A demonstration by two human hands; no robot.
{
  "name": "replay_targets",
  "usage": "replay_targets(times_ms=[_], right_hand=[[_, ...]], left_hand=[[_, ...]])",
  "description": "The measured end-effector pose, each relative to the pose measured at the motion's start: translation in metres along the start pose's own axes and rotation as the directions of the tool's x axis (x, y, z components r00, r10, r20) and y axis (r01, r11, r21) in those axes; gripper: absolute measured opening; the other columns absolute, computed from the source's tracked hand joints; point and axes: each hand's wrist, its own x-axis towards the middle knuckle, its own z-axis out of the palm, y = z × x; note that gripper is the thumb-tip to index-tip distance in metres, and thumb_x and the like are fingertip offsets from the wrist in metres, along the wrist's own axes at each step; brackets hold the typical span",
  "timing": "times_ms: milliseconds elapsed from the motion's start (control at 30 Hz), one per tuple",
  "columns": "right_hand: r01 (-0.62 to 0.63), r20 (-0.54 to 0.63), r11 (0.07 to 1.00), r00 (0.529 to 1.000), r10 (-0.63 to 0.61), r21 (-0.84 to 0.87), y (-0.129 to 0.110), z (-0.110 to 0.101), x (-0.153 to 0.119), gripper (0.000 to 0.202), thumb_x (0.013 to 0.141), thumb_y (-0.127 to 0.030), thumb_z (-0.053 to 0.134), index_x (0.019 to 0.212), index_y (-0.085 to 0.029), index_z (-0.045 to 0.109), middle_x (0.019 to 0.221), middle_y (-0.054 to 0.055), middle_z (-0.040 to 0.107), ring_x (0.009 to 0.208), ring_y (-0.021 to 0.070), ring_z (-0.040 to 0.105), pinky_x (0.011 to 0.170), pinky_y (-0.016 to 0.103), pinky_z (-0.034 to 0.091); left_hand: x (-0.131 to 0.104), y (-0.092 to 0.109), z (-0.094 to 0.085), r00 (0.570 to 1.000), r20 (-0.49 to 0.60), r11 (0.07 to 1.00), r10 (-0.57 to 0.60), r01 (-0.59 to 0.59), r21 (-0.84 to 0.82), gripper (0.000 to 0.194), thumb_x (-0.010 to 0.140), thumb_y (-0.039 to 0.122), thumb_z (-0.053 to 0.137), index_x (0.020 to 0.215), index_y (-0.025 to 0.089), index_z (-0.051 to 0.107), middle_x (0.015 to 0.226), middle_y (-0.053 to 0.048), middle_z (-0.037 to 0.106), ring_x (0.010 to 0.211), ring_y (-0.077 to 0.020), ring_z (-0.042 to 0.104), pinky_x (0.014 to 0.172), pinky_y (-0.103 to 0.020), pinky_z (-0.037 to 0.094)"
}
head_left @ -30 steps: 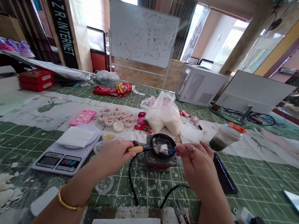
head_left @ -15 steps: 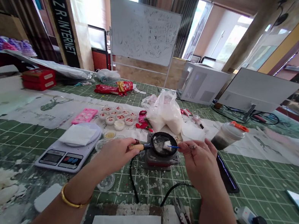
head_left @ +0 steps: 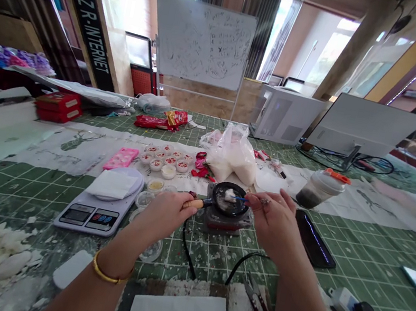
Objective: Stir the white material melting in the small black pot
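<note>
The left hand (head_left: 167, 214) is gripping the wooden handle (head_left: 193, 204), closed round it; the right hand (head_left: 275, 218) is pinching a thin blue stick (head_left: 241, 199). Between the hands, the black pan (head_left: 223, 207) is sitting on a small heater (head_left: 222, 226), the stick's tip touching a white lump (head_left: 229, 194) inside. Below the grip, a green cloth (head_left: 209, 260) with white grid lines is spreading, specked with white; beyond the pan, a pale runner (head_left: 41, 155) is crossing it. Left of the left hand, a scale (head_left: 81, 203) is bearing white paper (head_left: 113, 185). Far beyond both hands, a whiteboard (head_left: 199, 41) is standing before dark curtains (head_left: 257, 30), its handwriting showing too small to read. Beyond and left of the left hand, a slanting black sign (head_left: 90, 30) is displaying "DZR-INTERNET" in white letters.
</note>
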Motion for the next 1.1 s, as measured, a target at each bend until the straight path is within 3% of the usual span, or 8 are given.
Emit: replay_targets(times_ms=[167, 300, 467, 900, 1100], right_hand=[[0.044, 0.036, 0.998, 0.998, -0.046, 0.037, 0.0014, -0.0006, 0.0002, 0.031, 0.090, -0.036, 0.037, 0.078, -0.025, 0.064, 0.087, -0.002, 0.070, 0.093, 0.0155, 0.059, 0.106, 0.044, 0.022], [-0.008, 0.006, 1.000, 1.000, 0.008, 0.005, 0.0024, -0.0010, 0.0003, 0.031, 0.090, -0.036, 0.038, 0.079, -0.024, 0.064, 0.083, -0.002, 0.070, 0.093, 0.0167, 0.059, 0.106, 0.046, 0.022], [0.044, 0.051, 0.998, 0.998, -0.047, 0.048, -0.0002, -0.0020, -0.0005, 0.031, 0.090, -0.035, 0.037, 0.078, -0.024, 0.063, 0.088, -0.002, 0.070, 0.093, 0.0148, 0.058, 0.107, 0.043, 0.021], [-0.020, 0.031, 1.000, 0.999, 0.020, -0.006, 0.0016, 0.0002, 0.0003, 0.032, 0.090, -0.035, 0.037, 0.081, -0.023, 0.065, 0.084, -0.001, 0.070, 0.094, 0.0156, 0.058, 0.107, 0.044, 0.021], [0.015, 0.055, 0.999, 0.998, -0.017, 0.041, -0.0016, -0.0009, -0.0002, 0.031, 0.090, -0.035, 0.037, 0.082, -0.023, 0.065, 0.087, -0.001, 0.070, 0.095, 0.0149, 0.058, 0.108, 0.042, 0.020]], left_hand=[[0.0008, -0.0010, 0.0002, 1.000, -0.001, 1.000, -0.003, 0.003, 0.023, 0.030, 0.084, 0.037, 0.040, 0.087, 0.020, 0.065, 0.077, -0.004, 0.065, 0.067, -0.0176, 0.055, 0.056, -0.027, 0.030], [0.0006, -0.0007, -0.0005, 1.000, -0.016, 0.999, -0.009, 0.009, 0.049, 0.031, 0.085, 0.038, 0.039, 0.086, 0.021, 0.065, 0.075, -0.004, 0.065, 0.064, -0.0169, 0.055, 0.055, -0.026, 0.028], [0.0003, 0.0029, -0.0018, 0.999, -0.029, 0.997, -0.017, 0.019, 0.073, 0.033, 0.086, 0.038, 0.037, 0.085, 0.020, 0.065, 0.072, -0.004, 0.065, 0.061, -0.0160, 0.054, 0.055, -0.026, 0.028], [0.0014, 0.0001, 0.0013, 0.999, -0.040, 0.994, 0.013, -0.008, 0.111, 0.032, 0.087, 0.036, 0.038, 0.086, 0.019, 0.064, 0.074, -0.003, 0.065, 0.063, -0.0148, 0.054, 0.058, -0.026, 0.030], [0.0021, 0.0015, 0.0018, 0.999, -0.052, 0.993, 0.000, 0.006, 0.118, 0.029, 0.086, 0.035, 0.039, 0.084, 0.020, 0.064, 0.073, -0.002, 0.065, 0.061, -0.0138, 0.053, 0.057, -0.026, 0.029]])
